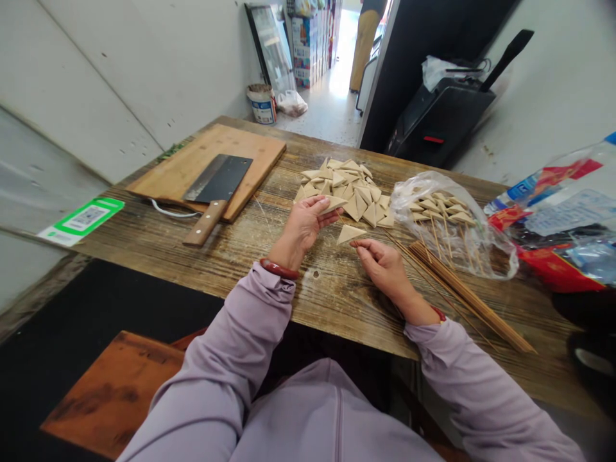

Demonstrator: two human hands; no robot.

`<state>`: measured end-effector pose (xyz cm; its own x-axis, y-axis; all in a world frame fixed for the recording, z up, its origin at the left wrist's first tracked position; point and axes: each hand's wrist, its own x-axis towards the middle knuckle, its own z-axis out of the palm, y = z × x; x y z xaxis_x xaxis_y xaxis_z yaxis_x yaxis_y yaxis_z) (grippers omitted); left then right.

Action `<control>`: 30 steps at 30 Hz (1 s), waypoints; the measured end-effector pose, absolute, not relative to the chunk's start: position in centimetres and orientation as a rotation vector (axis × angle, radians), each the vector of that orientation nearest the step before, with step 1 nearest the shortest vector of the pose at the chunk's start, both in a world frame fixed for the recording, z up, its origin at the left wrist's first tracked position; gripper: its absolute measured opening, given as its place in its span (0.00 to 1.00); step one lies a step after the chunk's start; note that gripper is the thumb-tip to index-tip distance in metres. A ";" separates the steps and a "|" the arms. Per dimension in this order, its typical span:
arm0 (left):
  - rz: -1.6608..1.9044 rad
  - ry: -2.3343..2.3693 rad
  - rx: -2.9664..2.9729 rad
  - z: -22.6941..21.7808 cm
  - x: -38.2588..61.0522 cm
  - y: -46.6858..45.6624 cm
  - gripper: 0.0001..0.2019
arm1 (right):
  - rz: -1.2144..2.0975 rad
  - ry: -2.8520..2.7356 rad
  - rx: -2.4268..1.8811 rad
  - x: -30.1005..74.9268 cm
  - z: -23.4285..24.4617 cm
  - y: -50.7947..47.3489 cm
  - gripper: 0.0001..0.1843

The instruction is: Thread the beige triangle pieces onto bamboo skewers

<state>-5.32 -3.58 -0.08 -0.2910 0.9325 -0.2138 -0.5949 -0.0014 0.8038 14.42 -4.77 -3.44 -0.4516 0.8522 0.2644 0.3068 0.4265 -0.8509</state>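
Observation:
My left hand (308, 224) is closed on a tan triangular piece (333, 204), pinched between thumb and fingers, in front of a heap of similar triangular pieces (353, 189) that look like tofu. To its right, my right hand (382, 264) pinches a thin bamboo skewer, of which little shows between the fingers. Another triangular piece (350, 233) is just beyond the right fingertips; I cannot tell whether it is on the skewer or lies on the table. A bundle of bamboo skewers (466, 298) lies right of that hand.
A clear plastic bag (500, 247) holds skewered triangular pieces (440, 208). Left on the wooden table (260, 247), a cleaver (219, 186) rests on a cutting board (192, 157), its handle overhanging. Plastic packages (563, 199) lie far right. A person (366, 38) stands in the doorway.

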 end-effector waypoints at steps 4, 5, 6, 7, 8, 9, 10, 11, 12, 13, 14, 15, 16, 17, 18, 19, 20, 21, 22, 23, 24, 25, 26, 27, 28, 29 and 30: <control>1.601 1.007 0.469 -0.1 -5.3 -3.6 0.05 | 0.971 -1.956 -0.980 14.4 -3.4 -4.8 0.17; 1.603 1.006 0.465 0.0 -5.3 -3.6 0.04 | 0.966 -1.956 -0.979 14.4 -3.3 -4.8 0.17; 1.606 1.007 0.460 0.0 -5.3 -3.6 0.04 | 0.963 -1.958 -0.977 14.4 -3.3 -4.9 0.17; 1.608 1.009 0.457 0.1 -5.3 -3.7 0.04 | 0.962 -1.959 -0.975 14.4 -3.3 -4.9 0.17; 1.612 1.012 0.456 0.1 -5.3 -3.7 0.04 | 0.961 -1.960 -0.973 14.4 -3.3 -4.9 0.17; 1.614 1.015 0.456 0.1 -5.3 -3.7 0.05 | 0.961 -1.960 -0.970 14.5 -3.3 -4.9 0.17; 1.616 1.018 0.459 0.2 -5.3 -3.8 0.06 | 0.962 -1.960 -0.970 14.5 -3.3 -5.0 0.17; 1.615 1.021 0.463 0.2 -5.3 -3.8 0.06 | 0.964 -1.962 -0.970 14.5 -3.3 -5.0 0.16; 1.614 1.025 0.467 0.2 -5.3 -3.8 0.07 | 0.968 -1.965 -0.970 14.5 -3.3 -5.0 0.16; 1.612 1.029 0.470 0.2 -5.3 -3.9 0.07 | 0.972 -1.968 -0.968 14.5 -3.3 -5.0 0.16; 1.608 1.031 0.474 0.2 -5.3 -3.9 0.07 | 0.975 -1.970 -0.967 14.5 -3.3 -5.0 0.16; 1.605 1.033 0.477 0.2 -5.3 -3.8 0.07 | 0.977 -1.968 -0.967 14.4 -3.4 -4.9 0.17; 1.603 1.032 0.480 0.1 -5.3 -3.8 0.07 | 0.976 -1.964 -0.967 14.4 -3.4 -4.9 0.17; 1.604 1.031 0.480 0.1 -5.3 -3.8 0.06 | 0.975 -1.959 -0.966 14.4 -3.4 -4.9 0.16; 1.605 1.028 0.479 0.0 -5.3 -3.7 0.06 | 0.974 -1.955 -0.967 14.4 -3.4 -4.9 0.16; 1.605 1.025 0.477 -0.1 -5.3 -3.7 0.06 | 0.975 -1.953 -0.966 14.4 -3.4 -4.9 0.16; 1.606 1.023 0.476 -0.1 -5.3 -3.6 0.05 | 0.977 -1.952 -0.967 14.4 -3.4 -4.9 0.16; 1.607 1.023 0.476 -0.2 -5.3 -3.6 0.05 | 0.980 -1.954 -0.970 14.4 -3.4 -4.9 0.17; 1.608 1.023 0.477 -0.2 -5.3 -3.6 0.05 | 0.982 -1.956 -0.975 14.4 -3.4 -4.9 0.17; 1.607 1.023 0.479 -0.2 -5.3 -3.6 0.05 | 0.982 -1.960 -0.981 14.4 -3.4 -4.9 0.17; 1.607 1.023 0.482 -0.2 -5.2 -3.6 0.05 | 0.982 -1.964 -0.986 14.4 -3.5 -4.9 0.17; 1.608 1.022 0.486 -0.2 -5.2 -3.6 0.05 | 0.980 -1.966 -0.990 14.4 -3.5 -4.8 0.17; 1.610 1.020 0.491 -0.2 -5.2 -3.6 0.05 | 0.976 -1.968 -0.993 14.4 -3.6 -4.8 0.17; 1.612 1.020 0.496 -0.1 -5.1 -3.6 0.04 | 0.970 -1.969 -0.996 14.5 -3.7 -4.8 0.16; 1.615 1.023 0.501 -0.1 -5.1 -3.7 0.04 | 0.964 -1.970 -0.999 14.5 -3.8 -4.8 0.16; 1.617 1.029 0.507 0.0 -5.0 -3.7 0.04 | 0.959 -1.970 -1.001 14.5 -3.9 -4.8 0.16; 1.620 1.037 0.511 0.0 -5.0 -3.7 0.05 | 0.957 -1.968 -1.002 14.5 -4.0 -4.7 0.16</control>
<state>-4.96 -3.70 0.02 -0.3143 0.9317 -0.1821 -0.5551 -0.0248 0.8314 14.49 -4.75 -3.97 -0.4402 0.8595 0.2599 0.3266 0.4229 -0.8453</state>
